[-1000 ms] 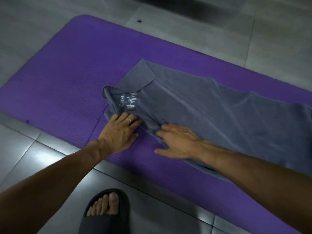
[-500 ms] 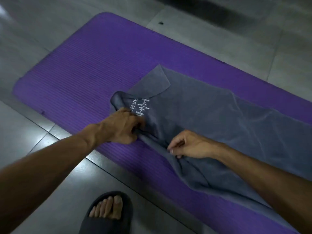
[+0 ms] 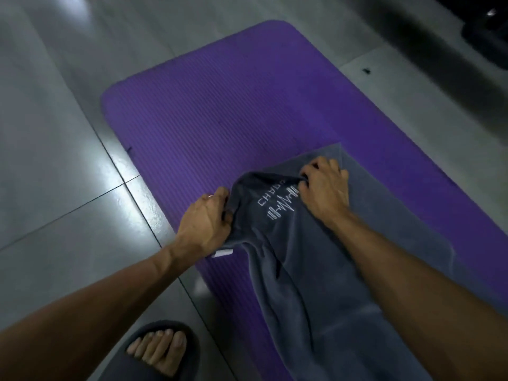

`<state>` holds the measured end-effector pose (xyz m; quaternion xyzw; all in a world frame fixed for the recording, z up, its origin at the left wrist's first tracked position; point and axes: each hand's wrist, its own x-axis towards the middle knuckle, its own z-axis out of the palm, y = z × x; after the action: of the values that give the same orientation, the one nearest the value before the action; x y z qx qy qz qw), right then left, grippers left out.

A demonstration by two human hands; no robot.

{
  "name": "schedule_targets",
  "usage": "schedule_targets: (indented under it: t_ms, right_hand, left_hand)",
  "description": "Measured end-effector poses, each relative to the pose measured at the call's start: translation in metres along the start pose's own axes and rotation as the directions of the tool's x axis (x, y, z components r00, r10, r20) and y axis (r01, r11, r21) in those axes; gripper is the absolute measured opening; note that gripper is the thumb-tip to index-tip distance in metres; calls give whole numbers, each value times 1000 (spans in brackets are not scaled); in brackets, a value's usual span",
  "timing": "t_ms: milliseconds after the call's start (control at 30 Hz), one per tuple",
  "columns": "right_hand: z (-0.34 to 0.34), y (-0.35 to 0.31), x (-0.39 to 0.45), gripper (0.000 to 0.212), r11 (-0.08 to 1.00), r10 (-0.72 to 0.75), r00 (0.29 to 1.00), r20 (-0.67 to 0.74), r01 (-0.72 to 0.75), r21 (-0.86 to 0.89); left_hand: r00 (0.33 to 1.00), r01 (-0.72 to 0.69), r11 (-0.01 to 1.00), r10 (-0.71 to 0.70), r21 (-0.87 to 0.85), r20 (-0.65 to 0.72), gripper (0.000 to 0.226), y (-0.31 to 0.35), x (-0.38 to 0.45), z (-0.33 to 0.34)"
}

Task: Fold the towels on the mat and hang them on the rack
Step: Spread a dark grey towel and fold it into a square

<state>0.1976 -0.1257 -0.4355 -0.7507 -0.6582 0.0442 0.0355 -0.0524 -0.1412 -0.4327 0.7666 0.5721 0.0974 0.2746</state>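
Towel: a grey towel (image 3: 310, 270) lies on the purple mat (image 3: 220, 111), running from the middle of the view down to the lower right; its near-left end is gathered up and bunched between the two hands.
Towel marking: a white zigzag logo with letters (image 3: 280, 206) shows on the raised fold, between the hands.
Towel label: a small white tag (image 3: 223, 253) sticks out at the towel's edge just under the left hand.
Left hand: the left hand (image 3: 206, 224) has its fingers curled around the bunched left edge of the towel and grips it; a ring shows on one finger.
Right hand: the right hand (image 3: 324, 185) has its fingers curled into the cloth at the far side of the fold, gripping the towel just beside the logo.
Mat: it lies on a grey tiled floor (image 3: 60, 160); its far-left rounded corner is bare, the towel covering only its right part.
Foot: a foot in a dark slipper (image 3: 162, 350) stands on the floor at the bottom, near the mat's edge.
Background: a dark blurred shape crosses the top right corner; I cannot tell what it is.
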Motion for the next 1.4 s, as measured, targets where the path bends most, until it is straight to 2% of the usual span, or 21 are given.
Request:
schedule_targets:
  t_ms: [100, 200, 267, 400, 467, 500, 567, 633, 700, 800, 900, 967, 1000, 1067, 1100, 1133, 1167, 1200, 1233, 1300, 1400]
  right_hand:
    - [-18, 3, 28, 25, 998, 49, 999, 0, -48, 43]
    - [-36, -9, 81, 23, 992, 84, 996, -4, -84, 97]
    - [-36, -23, 116, 21, 994, 98, 995, 20, -99, 52]
    - [-27, -27, 144, 32, 978, 204, 957, 205, -191, -82]
    - [-23, -14, 144, 20, 963, 252, 926, 283, -268, 18]
    - [-22, -9, 144, 23, 947, 276, 916, 291, -311, 81]
    - [-23, -4, 148, 24, 913, 320, 919, 232, -365, 184]
    - [-26, -3, 160, 16, 877, 371, 918, 141, -396, 273]
    - [-30, -5, 178, 14, 860, 409, 910, 69, -410, 305]
    - [-30, -10, 211, 23, 863, 431, 902, 17, -417, 285]
    - [-17, -14, 241, 40, 848, 485, 870, 88, -493, 194]
    - [-14, -23, 247, 54, 841, 518, 852, 69, -523, 142]
    - [-15, -31, 241, 54, 859, 501, 865, -18, -495, 129]
    - [-13, -49, 213, 46, 932, 357, 909, -216, -331, 149]
    - [-7, -58, 191, 45, 968, 223, 944, -243, -186, 166]
    - [2, -66, 166, 49, 987, 77, 979, -191, -47, 156]
    - [11, -72, 145, 56, 991, -41, 996, -73, 50, 121]
    - [20, -72, 134, 64, 994, -96, 993, 64, 93, 54]
    - [28, -65, 136, 68, 996, -86, 984, 158, 90, -19]
    - [36, -44, 167, 71, 995, 37, 978, 204, -18, -97]
    - [27, -23, 229, 74, 982, 191, 942, 277, -181, -62]
  left_hand:
    - [993, 117, 983, -117, -141, 8, 8, -7, 13, -15]
    - [982, 190, 976, -188, -112, 27, 10, -30, 41, -37]
    - [973, 230, 971, -227, -70, 38, 6, -43, 58, -49]
    - [950, 297, 955, -294, -21, 104, 4, -60, 59, -52]
    - [965, 253, 966, -248, -51, 85, 8, -62, 53, -48]
    - [974, 223, 972, -219, -81, 57, 9, -63, 51, -46]
    - [983, 184, 976, -183, -113, 23, 11, -64, 54, -44]
    - [983, 178, 979, -175, -97, 48, 13, -67, 63, -46]
    - [984, 176, 982, -173, -73, 51, 14, -74, 75, -51]
    - [985, 173, 984, -173, -38, -3, 18, -87, 96, -65]
    - [985, 169, 982, -167, 87, -37, 20, -101, 116, -78]
    - [983, 105, 967, -66, 231, -170, 19, -104, 124, -87]
    - [979, 10, 952, 53, 305, -197, 21, -101, 125, -87]
    - [927, -276, 897, 344, 346, -151, 30, -85, 120, -72]
    - [905, -376, 868, 419, 323, -71, 37, -74, 113, -57]
    - [902, -415, 858, 431, 302, 14, 45, -67, 107, -42]
    - [913, -407, 864, 399, 297, 88, 54, -64, 103, -31]
    - [926, -378, 871, 351, 315, 141, 63, -68, 101, -23]
    - [935, -354, 869, 317, 346, 160, 70, -74, 101, -20]
    - [941, -336, 859, 295, 387, 163, 77, -88, 104, -21]
    - [935, -352, 848, 305, 397, 178, 81, -95, 108, -27]
